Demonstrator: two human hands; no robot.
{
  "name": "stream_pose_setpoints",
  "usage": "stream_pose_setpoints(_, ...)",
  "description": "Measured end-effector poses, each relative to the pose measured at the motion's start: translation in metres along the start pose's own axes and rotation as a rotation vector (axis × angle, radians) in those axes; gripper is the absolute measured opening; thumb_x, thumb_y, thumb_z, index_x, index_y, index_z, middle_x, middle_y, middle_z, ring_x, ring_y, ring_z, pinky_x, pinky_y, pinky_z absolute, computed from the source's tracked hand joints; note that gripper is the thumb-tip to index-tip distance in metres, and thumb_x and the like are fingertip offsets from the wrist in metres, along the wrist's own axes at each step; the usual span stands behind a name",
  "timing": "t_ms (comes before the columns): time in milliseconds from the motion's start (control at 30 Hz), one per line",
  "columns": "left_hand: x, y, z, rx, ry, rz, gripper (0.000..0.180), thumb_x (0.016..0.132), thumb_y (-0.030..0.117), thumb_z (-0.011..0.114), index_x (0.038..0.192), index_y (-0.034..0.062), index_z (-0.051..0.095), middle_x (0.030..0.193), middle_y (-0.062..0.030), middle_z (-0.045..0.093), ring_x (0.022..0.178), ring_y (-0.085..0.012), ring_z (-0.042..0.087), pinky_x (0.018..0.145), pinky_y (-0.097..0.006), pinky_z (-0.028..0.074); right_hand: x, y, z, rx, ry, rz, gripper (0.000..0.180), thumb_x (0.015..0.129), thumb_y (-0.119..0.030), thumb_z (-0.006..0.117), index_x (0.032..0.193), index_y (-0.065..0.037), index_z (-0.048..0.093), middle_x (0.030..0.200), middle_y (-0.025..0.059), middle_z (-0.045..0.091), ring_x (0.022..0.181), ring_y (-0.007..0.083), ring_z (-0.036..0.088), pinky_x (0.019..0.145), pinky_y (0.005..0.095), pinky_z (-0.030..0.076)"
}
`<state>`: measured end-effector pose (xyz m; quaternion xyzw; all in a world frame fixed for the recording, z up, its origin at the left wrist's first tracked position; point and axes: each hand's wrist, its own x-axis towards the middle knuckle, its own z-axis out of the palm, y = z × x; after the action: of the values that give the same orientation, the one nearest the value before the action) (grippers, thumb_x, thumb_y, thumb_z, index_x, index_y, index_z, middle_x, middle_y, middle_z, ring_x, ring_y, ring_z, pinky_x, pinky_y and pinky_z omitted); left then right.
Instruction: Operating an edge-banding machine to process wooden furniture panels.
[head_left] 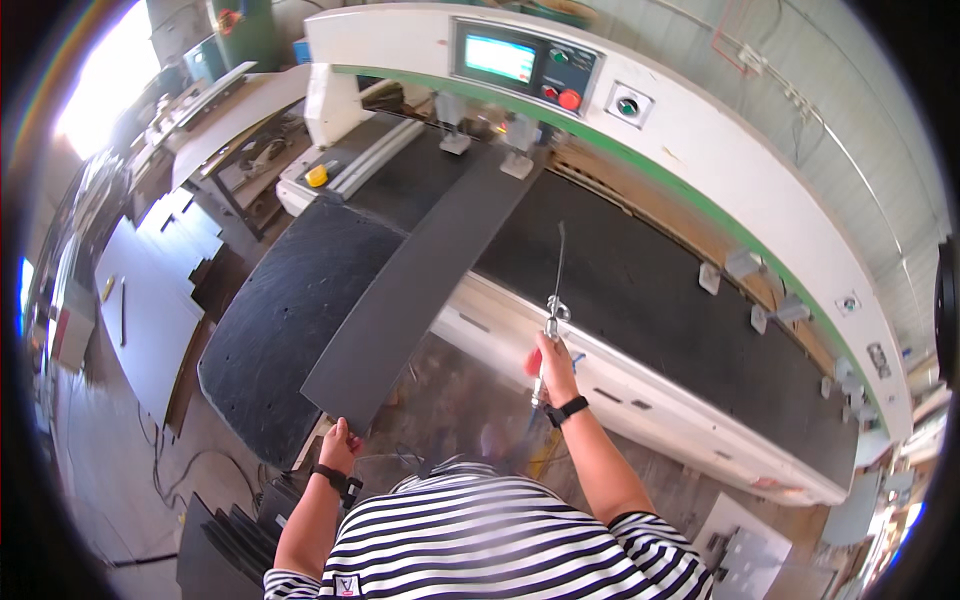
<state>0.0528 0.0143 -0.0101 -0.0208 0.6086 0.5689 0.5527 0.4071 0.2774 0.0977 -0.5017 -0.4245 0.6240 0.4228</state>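
Long, narrow dark-grey panel lying aslant across the black matted bed of a large white machine with a green stripe, far end under the machine's overhead beam near two pale clamp feet, near end overhanging the bed's front edge. Left hand closed on the near corner of that panel, fingers curled around its edge, black band on the wrist. Right hand wrapped shut around the metal handle of a slim air blow gun with a long thin nozzle, nozzle raised over the black bed just right of the panel, apart from it; black watch on that wrist. No open container clearly in view; low at left, dark flat boards standing on edge on the floor. Further left, pale grey cut sheets stacked flat. On the beam, a control panel with a lit screen and red and green buttons. Striped black-and-white shirt at the lower edge.
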Motion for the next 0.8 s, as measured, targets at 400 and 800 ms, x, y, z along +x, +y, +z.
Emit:
stream_pose_setpoints(400, -0.017, 0.014, 0.003, 0.057, 0.073, -0.019, 0.029, 0.093, 0.041, 0.051, 0.081, 0.0144, 0.048, 0.069, 0.0008, 0.046, 0.065, -0.0148, 0.049, 0.067, -0.034, 0.047, 0.038, 0.122, -0.071, 0.318, 0.758, -0.019, 0.029, 0.084, -0.01, 0.058, 0.107, -0.006, 0.042, 0.091, 0.0027, 0.054, 0.075, 0.0105, 0.054, 0.061, 0.0246, 0.045)
stream_pose_setpoints(800, -0.019, 0.006, 0.003, 0.038, 0.258, -0.003, 0.029, 0.092, 0.043, 0.051, 0.086, 0.0149, 0.051, 0.065, 0.0004, 0.045, 0.061, -0.016, 0.049, 0.063, -0.033, 0.044, 0.047, 0.166, -0.124, -0.039, 0.525, -0.053, 0.029, 0.084, -0.003, 0.063, 0.11, -0.002, 0.05, 0.095, 0.003, 0.059, 0.088, 0.0107, 0.056, 0.081, 0.0257, 0.045)
